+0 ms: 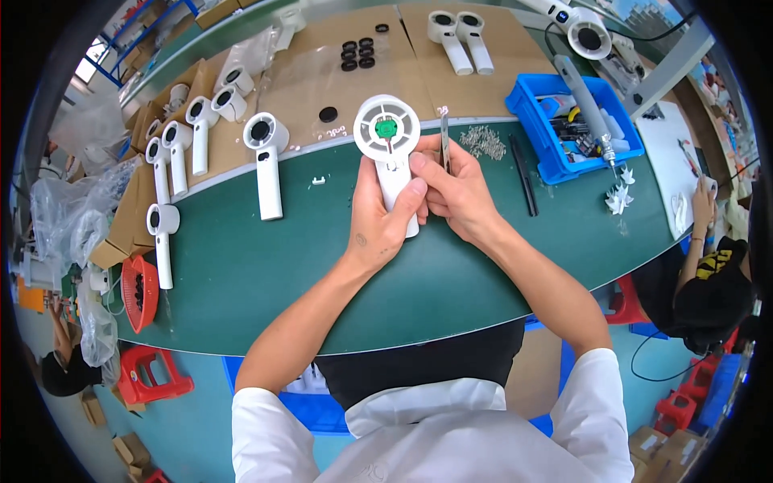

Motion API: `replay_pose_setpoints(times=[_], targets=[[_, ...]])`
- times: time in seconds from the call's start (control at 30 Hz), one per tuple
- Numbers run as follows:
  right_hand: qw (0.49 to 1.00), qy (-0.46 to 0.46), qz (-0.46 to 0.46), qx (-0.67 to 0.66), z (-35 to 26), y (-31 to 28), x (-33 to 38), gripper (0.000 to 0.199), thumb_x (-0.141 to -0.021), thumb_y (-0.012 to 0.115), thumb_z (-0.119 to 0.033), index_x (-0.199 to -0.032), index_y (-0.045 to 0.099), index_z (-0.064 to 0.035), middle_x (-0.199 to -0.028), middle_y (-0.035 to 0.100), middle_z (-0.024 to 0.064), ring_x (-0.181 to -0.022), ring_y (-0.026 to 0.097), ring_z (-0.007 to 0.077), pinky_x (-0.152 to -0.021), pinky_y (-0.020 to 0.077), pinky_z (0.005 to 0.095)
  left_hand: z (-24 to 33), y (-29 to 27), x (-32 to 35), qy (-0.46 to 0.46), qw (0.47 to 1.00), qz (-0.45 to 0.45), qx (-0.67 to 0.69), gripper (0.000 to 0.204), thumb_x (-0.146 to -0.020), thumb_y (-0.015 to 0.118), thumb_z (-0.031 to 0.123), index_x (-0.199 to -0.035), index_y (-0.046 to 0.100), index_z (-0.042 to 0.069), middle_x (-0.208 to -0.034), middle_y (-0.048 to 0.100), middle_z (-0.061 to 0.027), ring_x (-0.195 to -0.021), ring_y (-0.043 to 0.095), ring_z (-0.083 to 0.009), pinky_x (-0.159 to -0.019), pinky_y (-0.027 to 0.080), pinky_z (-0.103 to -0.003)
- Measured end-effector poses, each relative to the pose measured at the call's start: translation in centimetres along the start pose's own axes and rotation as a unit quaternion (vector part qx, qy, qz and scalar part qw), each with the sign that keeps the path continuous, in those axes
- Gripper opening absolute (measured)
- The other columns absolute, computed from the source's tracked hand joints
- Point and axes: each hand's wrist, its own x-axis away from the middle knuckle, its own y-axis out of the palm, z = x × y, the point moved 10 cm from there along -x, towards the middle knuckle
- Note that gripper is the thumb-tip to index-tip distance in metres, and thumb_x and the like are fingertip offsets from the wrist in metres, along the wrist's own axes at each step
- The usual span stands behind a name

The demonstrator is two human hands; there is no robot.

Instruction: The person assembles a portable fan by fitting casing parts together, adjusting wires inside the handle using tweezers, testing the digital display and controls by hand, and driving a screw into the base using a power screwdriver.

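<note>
My left hand (378,211) is closed round the handle of a white handheld fan (398,173). The fan's round, spoked head faces up, and a green circuit board (386,128) shows at its centre. In my right hand (457,187) is a pair of metal tweezers (444,137), pointing away from me; its thumb and fingertips meet at the fan's handle. A small white plastic part (319,181) lies on the green mat to the left. Beyond it, a white fan with a dark centre (266,153) lies flat.
Several white fans (200,129) line the left side; two more (459,36) lie on cardboard at the back. Black rings (358,52) sit there too. A screw pile (483,142), black rod (523,175), blue tool bin (555,171) and white impellers (618,198) are right. A red basket (138,294) stands left.
</note>
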Motion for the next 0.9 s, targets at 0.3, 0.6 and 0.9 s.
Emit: replay_pose_setpoints(times=[0.3, 0.6, 0.9], targets=[[1.0, 0.019, -0.009, 0.008, 0.41, 0.28, -0.15, 0.026, -0.094, 0.062, -0.022, -0.11, 0.056, -0.0019, -0.078, 0.06, 0.0051, -0.047, 0.052, 0.0088, -0.037, 0.037, 0.0209, -0.88, -0.51, 0.34, -0.013, 1.0, 0.01, -0.013, 0.039, -0.093, 0.06, 0.012, -0.122, 0.037, -0.002, -0.09, 0.057, -0.0082, -0.065, 0.057, -0.012, -0.055, 0.049, -0.025], [0.999, 0.035, -0.002, 0.008, 0.43, 0.31, 0.35, 0.024, -0.094, 0.064, -0.021, -0.107, 0.057, -0.003, -0.073, 0.057, 0.002, -0.044, 0.045, 0.0043, -0.036, 0.0311, 0.0197, -0.72, -0.36, 0.68, -0.02, 1.0, 0.011, -0.01, 0.038, -0.093, 0.06, 0.012, -0.12, 0.037, -0.002, -0.09, 0.057, -0.0083, -0.066, 0.058, -0.012, -0.056, 0.049, -0.025], [0.999, 0.039, -0.006, 0.012, 0.65, 0.23, 0.14, 0.021, -0.094, 0.063, -0.02, -0.105, 0.058, -0.0032, -0.073, 0.057, 0.0026, -0.044, 0.046, 0.0053, -0.036, 0.0306, 0.0201, -0.67, -0.5, 0.74, -0.025, 1.0, 0.009, -0.015, 0.039, -0.093, 0.059, 0.01, -0.122, 0.037, -0.002, -0.09, 0.057, -0.0084, -0.066, 0.057, -0.0121, -0.055, 0.049, -0.025]])
